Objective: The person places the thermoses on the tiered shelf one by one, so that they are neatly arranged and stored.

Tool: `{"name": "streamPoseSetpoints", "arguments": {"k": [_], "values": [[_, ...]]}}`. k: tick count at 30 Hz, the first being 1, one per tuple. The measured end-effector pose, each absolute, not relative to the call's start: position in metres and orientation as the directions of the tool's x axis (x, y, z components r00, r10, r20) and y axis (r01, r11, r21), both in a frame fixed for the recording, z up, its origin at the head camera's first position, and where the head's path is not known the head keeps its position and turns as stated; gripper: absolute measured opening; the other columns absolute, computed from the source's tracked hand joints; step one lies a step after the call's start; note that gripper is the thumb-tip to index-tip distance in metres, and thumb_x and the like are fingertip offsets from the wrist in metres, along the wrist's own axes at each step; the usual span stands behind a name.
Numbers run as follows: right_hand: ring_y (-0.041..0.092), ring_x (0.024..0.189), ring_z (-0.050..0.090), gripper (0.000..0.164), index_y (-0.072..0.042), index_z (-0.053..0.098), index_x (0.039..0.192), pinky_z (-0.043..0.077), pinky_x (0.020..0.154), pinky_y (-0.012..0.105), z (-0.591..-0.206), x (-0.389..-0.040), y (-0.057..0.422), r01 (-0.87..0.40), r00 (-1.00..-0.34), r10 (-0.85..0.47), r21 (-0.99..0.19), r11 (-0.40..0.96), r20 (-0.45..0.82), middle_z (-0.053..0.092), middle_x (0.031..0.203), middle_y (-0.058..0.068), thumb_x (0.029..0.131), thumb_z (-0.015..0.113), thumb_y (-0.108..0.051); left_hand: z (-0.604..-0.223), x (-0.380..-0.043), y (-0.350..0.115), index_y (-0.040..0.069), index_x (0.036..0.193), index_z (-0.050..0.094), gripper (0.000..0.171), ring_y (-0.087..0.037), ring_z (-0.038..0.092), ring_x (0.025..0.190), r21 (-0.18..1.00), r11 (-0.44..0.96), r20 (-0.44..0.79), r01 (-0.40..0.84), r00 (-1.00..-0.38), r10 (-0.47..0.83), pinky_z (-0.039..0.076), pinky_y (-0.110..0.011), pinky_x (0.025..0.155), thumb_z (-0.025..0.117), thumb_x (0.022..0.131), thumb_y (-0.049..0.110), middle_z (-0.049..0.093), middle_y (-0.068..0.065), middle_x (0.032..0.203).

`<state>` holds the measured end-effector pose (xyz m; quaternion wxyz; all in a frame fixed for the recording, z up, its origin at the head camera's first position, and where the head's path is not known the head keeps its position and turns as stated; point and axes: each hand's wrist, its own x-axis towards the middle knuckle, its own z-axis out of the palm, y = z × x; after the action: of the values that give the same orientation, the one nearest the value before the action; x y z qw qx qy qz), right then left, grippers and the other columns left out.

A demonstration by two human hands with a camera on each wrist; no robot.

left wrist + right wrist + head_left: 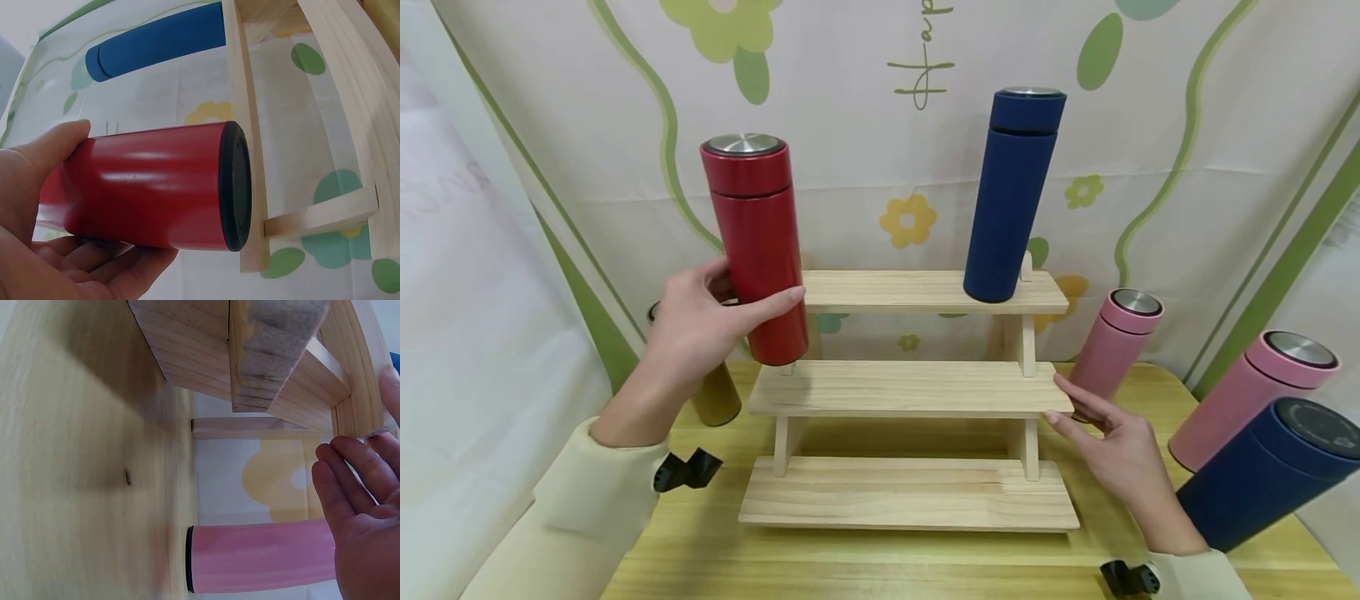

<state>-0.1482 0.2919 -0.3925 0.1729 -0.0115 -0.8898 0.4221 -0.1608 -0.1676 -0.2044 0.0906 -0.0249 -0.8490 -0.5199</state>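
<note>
My left hand (688, 337) grips a red thermos (760, 242) with a steel-topped lid. It holds the thermos upright, slightly tilted, in front of the left part of a three-tier wooden shelf (910, 387). In the left wrist view the dark base of the red thermos (150, 187) shows near the shelf's edge, thumb and fingers on opposite sides. A tall blue thermos (1015, 192) stands on the top tier at the right. My right hand (1112, 446) pinches the right end of the middle tier, its thumb at the front edge; in the right wrist view several fingers lie beneath.
A pink thermos (1112, 346) stands on the table (700, 542) behind my right hand. Farther right are another pink thermos (1247, 400) and a dark blue one (1262, 475). A golden thermos (718, 396) is partly hidden behind my left arm. A printed curtain (850, 125) hangs behind.
</note>
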Motion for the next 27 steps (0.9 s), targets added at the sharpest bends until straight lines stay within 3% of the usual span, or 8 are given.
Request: {"name": "streamPoseSetpoints", "arguments": {"k": [9, 17, 27], "values": [[-0.029, 0.100, 0.058, 0.054, -0.034, 0.067, 0.148, 0.049, 0.057, 0.020, -0.394, -0.149, 0.292, -0.124, -0.937, 0.173, -0.751, 0.648, 0.304, 0.079, 0.127, 0.006, 0.097, 0.081, -0.047, -0.199, -0.175, -0.153, 0.020, 0.149, 0.062, 0.077, -0.024, 0.068, 0.123, 0.872, 0.452, 0.225, 0.188, -0.974, -0.030, 0.059, -0.046, 0.103, 0.087, 0.086, 0.057, 0.071, -0.004, 0.138], [-0.029, 0.100, 0.056, 0.054, -0.032, 0.067, 0.148, 0.052, 0.062, 0.017, -0.393, -0.149, 0.291, -0.134, -0.934, 0.169, -0.748, 0.650, 0.315, 0.077, 0.130, 0.013, 0.098, 0.080, -0.046, -0.191, -0.191, -0.141, 0.022, 0.142, 0.065, 0.069, -0.021, 0.069, 0.118, 0.880, 0.412, 0.273, 0.237, -0.962, -0.029, 0.062, -0.045, 0.100, 0.088, 0.086, 0.055, 0.073, -0.002, 0.132], [-0.027, 0.101, 0.059, 0.053, -0.031, 0.068, 0.147, 0.054, 0.067, 0.013, -0.394, -0.149, 0.292, -0.149, -0.932, 0.164, -0.754, 0.639, 0.323, 0.074, 0.115, -0.023, 0.098, 0.081, -0.044, -0.183, -0.212, -0.129, 0.020, 0.145, 0.063, 0.071, -0.019, 0.066, 0.123, 0.908, 0.345, 0.270, 0.236, -0.961, -0.052, 0.060, -0.044, 0.105, 0.088, 0.087, 0.052, 0.070, -0.001, 0.136]]}}
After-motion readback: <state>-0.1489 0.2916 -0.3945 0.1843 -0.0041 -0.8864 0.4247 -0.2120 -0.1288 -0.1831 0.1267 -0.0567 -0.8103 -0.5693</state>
